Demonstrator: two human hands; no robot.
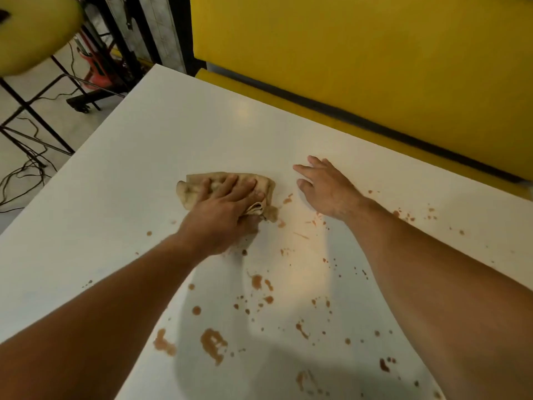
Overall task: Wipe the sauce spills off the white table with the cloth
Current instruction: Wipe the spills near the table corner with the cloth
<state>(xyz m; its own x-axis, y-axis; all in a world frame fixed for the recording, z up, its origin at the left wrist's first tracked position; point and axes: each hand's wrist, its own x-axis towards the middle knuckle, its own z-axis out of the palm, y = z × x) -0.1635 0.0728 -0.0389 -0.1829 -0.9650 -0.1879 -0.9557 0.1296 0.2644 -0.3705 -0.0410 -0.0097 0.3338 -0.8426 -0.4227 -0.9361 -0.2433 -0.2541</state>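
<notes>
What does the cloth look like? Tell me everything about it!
The cloth is a tan, crumpled rag, bunched into folds, with layered edges showing near the thumb. It lies flat on the white table, past most of the brown sauce spills. The left hand presses down on it with spread fingers. The right hand does not touch it.

A long yellow padded bench (360, 62) with a smooth upright backrest fills the upper right. To the bench's left stand dark metal posts (121, 47) and a pale tiled wall strip (161, 30). Farther left, a round yellow-green stool seat (31, 33) sits on a thin black metal frame (34, 111) above a light floor (57, 116), where black cables (26, 171) trail. A red object (98, 70) lies near the posts.
</notes>
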